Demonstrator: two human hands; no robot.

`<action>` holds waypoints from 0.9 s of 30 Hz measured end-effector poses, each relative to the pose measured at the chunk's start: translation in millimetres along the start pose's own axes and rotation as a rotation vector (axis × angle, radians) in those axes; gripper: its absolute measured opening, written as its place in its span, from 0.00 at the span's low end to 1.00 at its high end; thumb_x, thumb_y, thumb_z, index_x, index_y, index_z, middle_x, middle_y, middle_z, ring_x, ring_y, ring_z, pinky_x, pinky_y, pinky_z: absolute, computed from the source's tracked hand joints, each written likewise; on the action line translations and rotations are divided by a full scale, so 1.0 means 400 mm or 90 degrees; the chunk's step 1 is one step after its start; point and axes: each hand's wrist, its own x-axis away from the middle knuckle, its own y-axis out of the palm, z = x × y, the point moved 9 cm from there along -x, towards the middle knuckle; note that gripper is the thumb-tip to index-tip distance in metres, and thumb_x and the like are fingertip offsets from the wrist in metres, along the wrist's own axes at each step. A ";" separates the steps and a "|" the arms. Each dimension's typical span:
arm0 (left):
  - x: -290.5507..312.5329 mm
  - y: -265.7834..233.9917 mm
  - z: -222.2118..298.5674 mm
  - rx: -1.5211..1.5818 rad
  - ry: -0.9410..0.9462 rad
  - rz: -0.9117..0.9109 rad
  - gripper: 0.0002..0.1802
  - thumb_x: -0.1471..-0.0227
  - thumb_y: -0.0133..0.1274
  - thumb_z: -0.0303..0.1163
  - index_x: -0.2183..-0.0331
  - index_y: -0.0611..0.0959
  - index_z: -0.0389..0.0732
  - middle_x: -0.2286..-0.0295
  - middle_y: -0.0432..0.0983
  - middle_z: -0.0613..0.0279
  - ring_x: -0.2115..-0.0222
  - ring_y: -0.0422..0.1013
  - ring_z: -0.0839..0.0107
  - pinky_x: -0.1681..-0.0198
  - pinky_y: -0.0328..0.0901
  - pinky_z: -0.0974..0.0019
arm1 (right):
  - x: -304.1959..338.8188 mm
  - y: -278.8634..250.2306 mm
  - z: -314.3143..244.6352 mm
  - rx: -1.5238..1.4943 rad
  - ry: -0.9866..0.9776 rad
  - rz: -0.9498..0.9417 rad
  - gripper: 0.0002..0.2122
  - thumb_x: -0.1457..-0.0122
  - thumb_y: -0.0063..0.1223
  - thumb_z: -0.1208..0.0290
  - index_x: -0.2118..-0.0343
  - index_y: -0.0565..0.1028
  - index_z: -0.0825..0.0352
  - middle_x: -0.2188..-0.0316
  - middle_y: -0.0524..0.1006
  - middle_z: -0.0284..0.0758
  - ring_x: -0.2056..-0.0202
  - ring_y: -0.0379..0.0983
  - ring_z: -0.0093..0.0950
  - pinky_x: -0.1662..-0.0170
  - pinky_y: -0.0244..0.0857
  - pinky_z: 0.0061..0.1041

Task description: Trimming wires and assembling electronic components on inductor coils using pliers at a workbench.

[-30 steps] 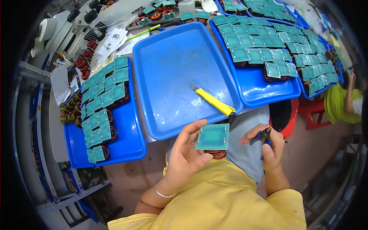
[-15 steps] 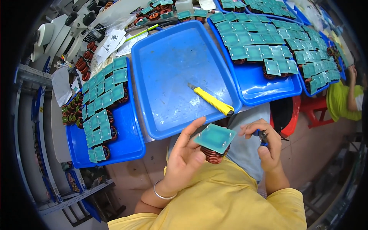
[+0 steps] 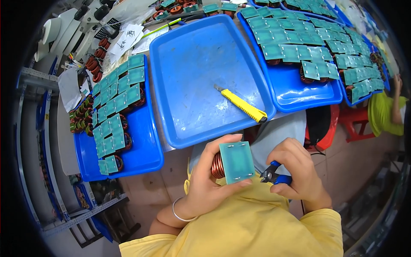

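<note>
Left: blue tray (image 3: pixel 139 141) bearing rows of green boards (image 3: pixel 114 103) on wound coils (image 3: pixel 128 140). Next, left hand (image 3: pixel 201 184) grasping a board-topped coil (image 3: pixel 238 162) between thumb and fingers, coil tilted sideways, pin-side of board facing up toward the viewer. Beyond it, middle tray (image 3: pixel 192 85) holding a yellow utility knife (image 3: pixel 243 105), laid diagonally. Right hand (image 3: pixel 297 165) clasps blue-handled nippers (image 3: pixel 280 176), tips near the board, not touching. Far right: further loaded trays (image 3: pixel 297 95).

- cam's on the head, L of 2
- looks down, near L hand (image 3: pixel 204 182) & R hand (image 3: pixel 303 173)
- mid. blue tray (image 3: pixel 201 64) is farther off
- pic's v. wide, bends at rim
</note>
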 end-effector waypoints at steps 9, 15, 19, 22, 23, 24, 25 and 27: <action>-0.002 0.010 0.083 -0.270 0.157 -0.003 0.36 0.70 0.65 0.23 0.54 0.71 0.35 0.63 0.71 0.54 0.64 0.69 0.64 0.62 0.64 0.70 | -0.023 0.008 -0.022 -0.235 0.112 0.014 0.12 0.66 0.58 0.84 0.73 0.73 0.68 0.82 0.68 0.33 0.82 0.63 0.22 0.79 0.55 0.18; 0.001 0.010 0.080 -0.359 0.125 -0.037 0.35 0.71 0.65 0.22 0.55 0.72 0.37 0.65 0.71 0.53 0.66 0.70 0.63 0.63 0.64 0.71 | -0.047 0.020 -0.042 -0.244 0.086 0.035 0.11 0.65 0.56 0.86 0.75 0.73 0.69 0.84 0.68 0.32 0.84 0.62 0.19 0.80 0.54 0.15; 0.005 0.001 0.025 -0.124 0.006 -0.074 0.36 0.67 0.64 0.23 0.53 0.68 0.36 0.62 0.69 0.59 0.62 0.69 0.71 0.60 0.63 0.72 | -0.046 0.007 -0.030 -0.251 0.106 0.029 0.10 0.64 0.58 0.81 0.74 0.73 0.70 0.81 0.69 0.33 0.81 0.64 0.22 0.77 0.56 0.17; 0.006 0.001 -0.019 0.130 -0.153 -0.045 0.40 0.70 0.67 0.31 0.53 0.66 0.35 0.62 0.70 0.59 0.63 0.69 0.72 0.59 0.65 0.71 | -0.041 -0.011 -0.014 -0.209 0.087 0.058 0.12 0.60 0.58 0.71 0.72 0.71 0.70 0.76 0.70 0.35 0.77 0.66 0.25 0.74 0.58 0.20; 0.007 -0.005 -0.033 0.200 -0.199 -0.009 0.46 0.74 0.70 0.39 0.54 0.65 0.33 0.64 0.72 0.57 0.66 0.71 0.71 0.61 0.66 0.70 | -0.039 -0.007 -0.006 -0.162 0.080 0.059 0.14 0.59 0.57 0.66 0.71 0.70 0.70 0.75 0.70 0.36 0.76 0.66 0.27 0.72 0.59 0.22; 0.007 -0.006 -0.035 0.199 -0.200 -0.008 0.46 0.74 0.70 0.39 0.54 0.65 0.33 0.64 0.72 0.57 0.66 0.71 0.71 0.61 0.66 0.70 | -0.037 -0.006 -0.002 -0.115 0.072 0.060 0.17 0.57 0.56 0.60 0.70 0.69 0.70 0.74 0.70 0.37 0.74 0.66 0.29 0.71 0.59 0.24; 0.006 -0.008 -0.035 0.202 -0.189 -0.011 0.47 0.74 0.71 0.39 0.54 0.65 0.33 0.63 0.72 0.57 0.65 0.71 0.70 0.61 0.67 0.69 | -0.034 -0.009 -0.001 -0.116 0.073 0.061 0.17 0.57 0.56 0.60 0.70 0.69 0.70 0.74 0.70 0.37 0.74 0.66 0.29 0.71 0.59 0.24; 0.005 -0.012 -0.041 0.204 -0.180 -0.014 0.47 0.75 0.71 0.40 0.54 0.65 0.32 0.63 0.71 0.57 0.65 0.71 0.70 0.61 0.68 0.68 | -0.027 0.009 0.006 -0.018 0.099 -0.009 0.20 0.55 0.56 0.55 0.71 0.69 0.69 0.76 0.68 0.37 0.76 0.64 0.33 0.71 0.59 0.26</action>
